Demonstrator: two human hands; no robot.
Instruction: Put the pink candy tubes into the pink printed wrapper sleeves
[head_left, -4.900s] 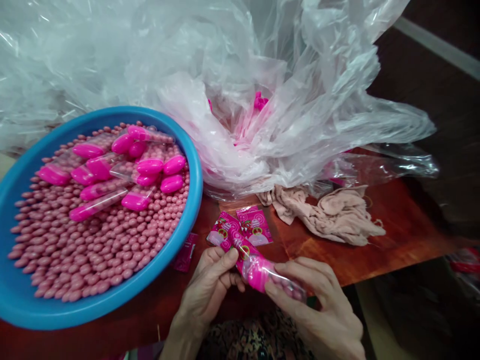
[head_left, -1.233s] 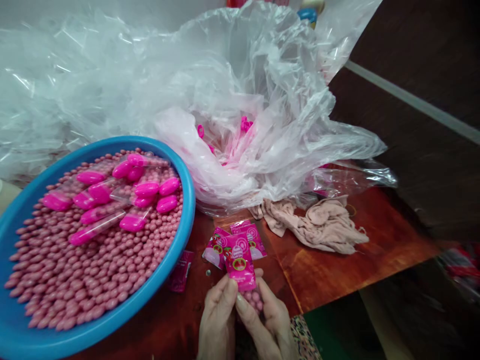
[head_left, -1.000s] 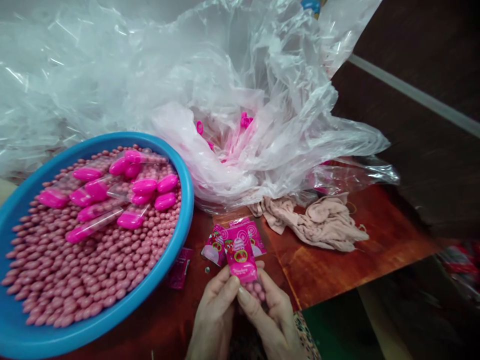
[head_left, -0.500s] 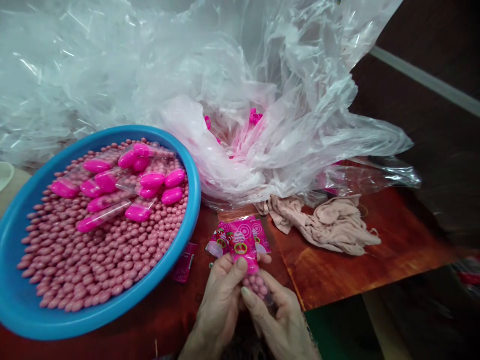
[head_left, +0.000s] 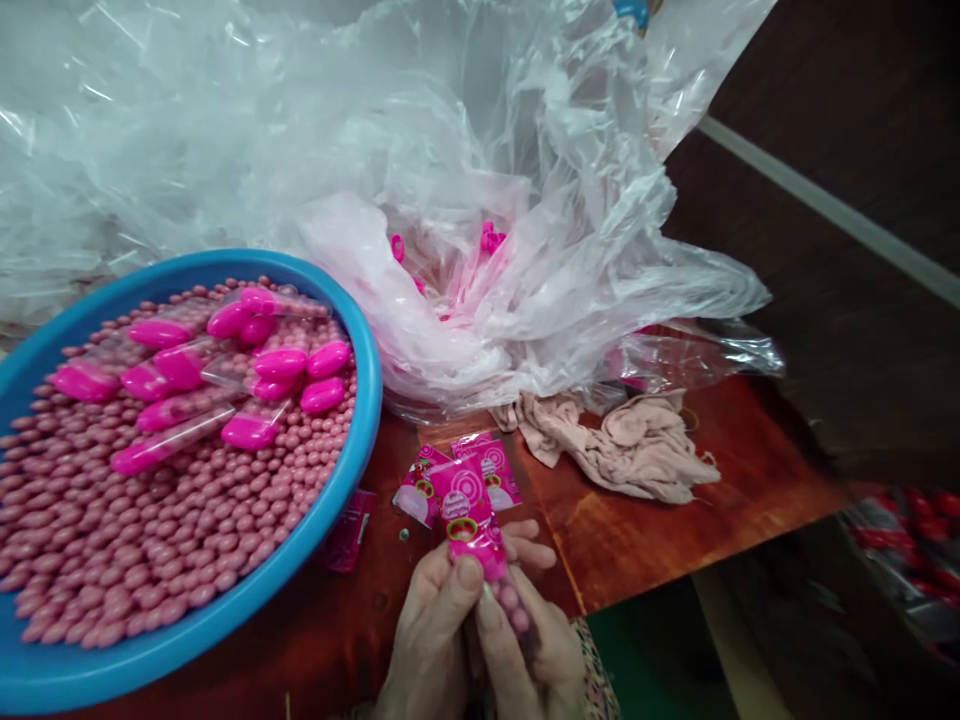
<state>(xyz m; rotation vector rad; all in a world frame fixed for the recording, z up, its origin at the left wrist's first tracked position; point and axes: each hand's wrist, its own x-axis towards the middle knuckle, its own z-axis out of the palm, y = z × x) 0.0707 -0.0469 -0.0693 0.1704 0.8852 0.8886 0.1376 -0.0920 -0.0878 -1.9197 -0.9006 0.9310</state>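
Observation:
A clear tube of pink balls (head_left: 511, 602), with a bright pink printed wrapper (head_left: 466, 510) around its upper end, is held between both hands at bottom centre. My left hand (head_left: 429, 632) pinches the wrapper's lower end with its thumb. My right hand (head_left: 536, 640) is wrapped round the tube, its thumb beside the left one and some fingertips showing behind. The tube's lower end is hidden in the hands. Flat pink wrappers (head_left: 495, 472) lie on the table just beyond, and another pink wrapper (head_left: 349, 535) rests beside the basin.
At left stands a blue basin (head_left: 366, 400) of pink balls, with several pink-capped tubes (head_left: 251, 430) on top. Crumpled clear plastic bags (head_left: 525, 290) cover the back, with pink pieces inside. A beige cloth (head_left: 607, 445) lies on the brown table (head_left: 720, 540), whose edge runs at right.
The view has shifted, so the basin, bags and cloth sit further left. Both hands are slightly lower in the picture, still on the tube, and the right fingers behind it stretch out more.

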